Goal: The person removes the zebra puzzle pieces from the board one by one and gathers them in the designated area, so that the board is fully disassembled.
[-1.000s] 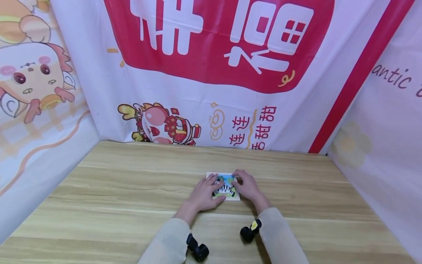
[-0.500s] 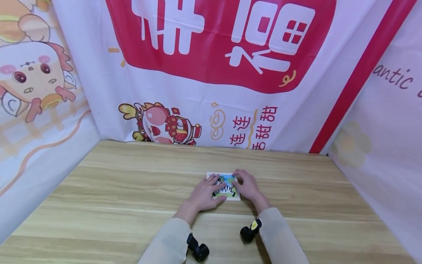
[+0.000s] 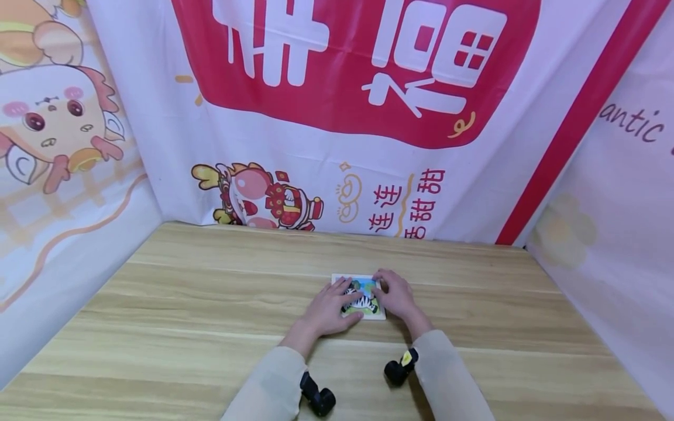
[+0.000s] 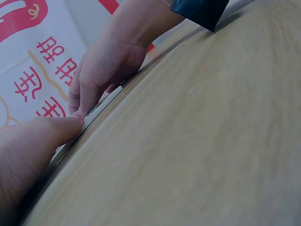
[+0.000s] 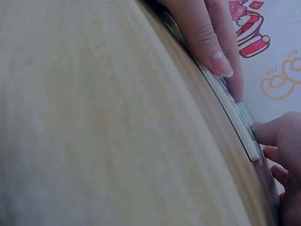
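A small square picture puzzle [image 3: 363, 303] with a zebra on a blue and green ground lies flat on the wooden table, its border white. My left hand [image 3: 325, 310] rests over its left side, fingers extended across the picture and thumb at the near edge. At the upper right corner, my right hand [image 3: 397, 297] holds the puzzle with curled fingers and thumb. The right wrist view shows the right thumb [image 5: 268, 132] on top of the board, the other fingers bent beside its edge. From the left wrist view only the board's thin edge [image 4: 106, 102] shows between the hands.
The wooden table [image 3: 210, 304] extends around the puzzle. Behind it hangs a white and red printed cloth [image 3: 337, 123], with more printed cloth along both sides. Black wrist cameras sit on the left sleeve [image 3: 268, 380] and right sleeve [image 3: 450, 368].
The head view has shifted very slightly. Both hands and the puzzle keep the same places relative to one another.
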A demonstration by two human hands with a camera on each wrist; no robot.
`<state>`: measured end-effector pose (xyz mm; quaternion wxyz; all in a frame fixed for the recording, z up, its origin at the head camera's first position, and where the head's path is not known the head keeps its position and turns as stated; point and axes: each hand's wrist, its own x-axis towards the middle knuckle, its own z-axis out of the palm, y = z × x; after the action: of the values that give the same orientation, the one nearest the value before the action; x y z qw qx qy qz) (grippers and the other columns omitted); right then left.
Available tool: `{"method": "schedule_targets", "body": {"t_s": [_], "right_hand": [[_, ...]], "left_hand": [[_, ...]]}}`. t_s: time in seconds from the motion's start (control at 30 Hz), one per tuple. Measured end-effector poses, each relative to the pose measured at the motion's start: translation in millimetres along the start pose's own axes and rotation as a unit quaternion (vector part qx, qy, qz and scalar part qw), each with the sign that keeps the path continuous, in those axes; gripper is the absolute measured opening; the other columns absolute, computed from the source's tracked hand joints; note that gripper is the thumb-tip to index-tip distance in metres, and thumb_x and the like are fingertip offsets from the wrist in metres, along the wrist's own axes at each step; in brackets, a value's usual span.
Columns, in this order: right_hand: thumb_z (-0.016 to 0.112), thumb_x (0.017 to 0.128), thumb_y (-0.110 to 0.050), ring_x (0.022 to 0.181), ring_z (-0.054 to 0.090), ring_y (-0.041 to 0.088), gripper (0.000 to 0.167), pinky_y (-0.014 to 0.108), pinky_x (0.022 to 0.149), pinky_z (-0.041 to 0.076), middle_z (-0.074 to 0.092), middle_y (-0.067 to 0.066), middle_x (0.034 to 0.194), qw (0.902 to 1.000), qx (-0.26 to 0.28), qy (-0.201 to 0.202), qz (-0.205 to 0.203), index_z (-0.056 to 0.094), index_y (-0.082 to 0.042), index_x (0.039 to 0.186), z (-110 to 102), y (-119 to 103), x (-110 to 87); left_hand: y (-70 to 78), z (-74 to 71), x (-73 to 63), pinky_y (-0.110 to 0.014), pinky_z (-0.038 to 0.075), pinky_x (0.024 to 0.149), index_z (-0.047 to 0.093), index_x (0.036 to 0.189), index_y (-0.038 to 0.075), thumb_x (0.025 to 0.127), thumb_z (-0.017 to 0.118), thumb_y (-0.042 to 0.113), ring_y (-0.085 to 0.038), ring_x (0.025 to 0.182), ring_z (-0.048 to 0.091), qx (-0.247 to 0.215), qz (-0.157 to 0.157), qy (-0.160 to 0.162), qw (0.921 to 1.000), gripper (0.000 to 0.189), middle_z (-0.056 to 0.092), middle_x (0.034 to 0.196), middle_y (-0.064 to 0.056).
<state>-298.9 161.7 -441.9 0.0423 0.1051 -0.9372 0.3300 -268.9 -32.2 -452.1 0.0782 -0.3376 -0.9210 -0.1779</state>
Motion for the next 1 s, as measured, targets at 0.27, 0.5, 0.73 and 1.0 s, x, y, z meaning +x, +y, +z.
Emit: {"method": "schedule_targets", "body": {"t_s": [0.27, 0.5, 0.73, 1.0], "right_hand": [[0.060, 0.080, -0.010, 0.118, 0.032, 0.032, 0.017, 0.047, 0.095, 0.025, 0.039, 0.013, 0.129, 0.9957, 0.082, -0.031, 0.030, 0.058, -0.012, 0.097, -2.1, -4.2, 3.9], [0.058, 0.081, -0.009, 0.121, 0.029, 0.029, 0.014, 0.046, 0.097, 0.023, 0.037, 0.011, 0.131, 0.9948, 0.079, -0.034, 0.055, 0.055, -0.013, 0.094, 0.3, -3.6, 7.0], [0.058, 0.081, -0.007, 0.120, 0.031, 0.029, 0.015, 0.046, 0.096, 0.025, 0.039, 0.009, 0.130, 0.9913, 0.106, -0.021, 0.075, 0.054, -0.013, 0.094, 3.4, -3.2, 6.9], [0.059, 0.080, -0.006, 0.115, 0.037, 0.025, 0.020, 0.044, 0.095, 0.028, 0.048, 0.007, 0.121, 0.9867, 0.134, 0.012, 0.091, 0.055, -0.015, 0.097, 5.7, -5.4, 5.5]], "left_hand": [[-1.0, -0.7, -0.2, -0.045, 0.017, 0.100, 0.044, 0.127, 0.021, 0.085, 0.040, 0.051, -0.029, 0.125, 0.019, 0.002, -0.002, -0.008, 1.0000, 0.052, 0.027, 0.137, -0.014], [1.4, -3.6, -0.9, -0.045, 0.017, 0.100, 0.044, 0.128, 0.021, 0.085, 0.039, 0.051, -0.029, 0.126, 0.018, -0.003, -0.002, -0.016, 0.9999, 0.053, 0.026, 0.137, -0.014], [1.7, -2.7, -0.7, -0.045, 0.017, 0.100, 0.043, 0.128, 0.021, 0.085, 0.038, 0.051, -0.028, 0.126, 0.017, -0.008, -0.004, -0.024, 0.9997, 0.053, 0.026, 0.137, -0.014], [0.5, -3.1, 0.1, -0.045, 0.016, 0.100, 0.044, 0.128, 0.020, 0.085, 0.039, 0.051, -0.028, 0.126, 0.017, -0.013, -0.004, -0.020, 0.9997, 0.053, 0.026, 0.137, -0.014]]}}
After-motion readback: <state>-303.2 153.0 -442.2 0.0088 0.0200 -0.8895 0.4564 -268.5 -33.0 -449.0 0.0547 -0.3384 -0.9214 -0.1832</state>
